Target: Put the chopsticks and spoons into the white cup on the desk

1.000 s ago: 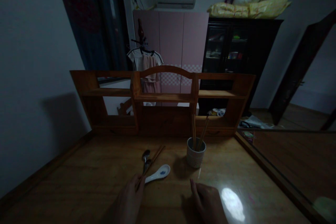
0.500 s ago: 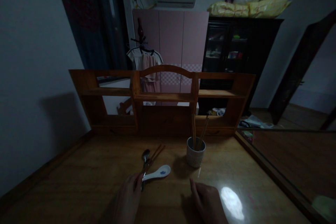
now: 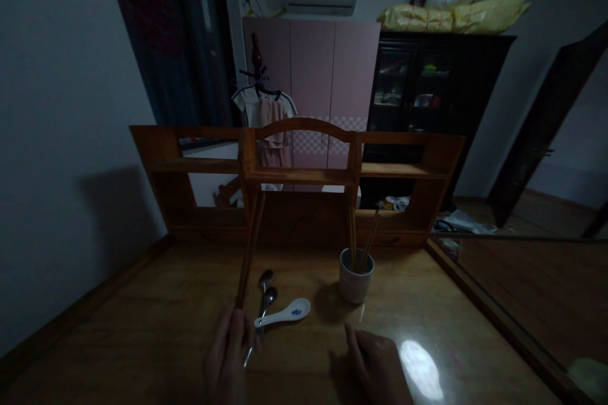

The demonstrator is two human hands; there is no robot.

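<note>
Low in the frame's center, the left hand (image 3: 228,354) pinched chopsticks (image 3: 249,253) in closed fingers, raised nearly upright above the desk (image 3: 142,323). The right hand (image 3: 377,367) rested loosely curled, empty, below the cup (image 3: 356,278).

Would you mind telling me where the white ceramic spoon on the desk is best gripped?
Probably by its handle, from the near left. The white ceramic spoon lies flat, bowl pointing right toward the cup, its handle end nearest the left hand. The handle lies against the metal spoons, so pinch from above.

Chopsticks (image 3: 250,247) brown; spoon (image 3: 285,315) white, blue mark on bowl; cup (image 3: 356,278) white, faintly patterned; bench (image 3: 142,329) honey-brown wood
</note>
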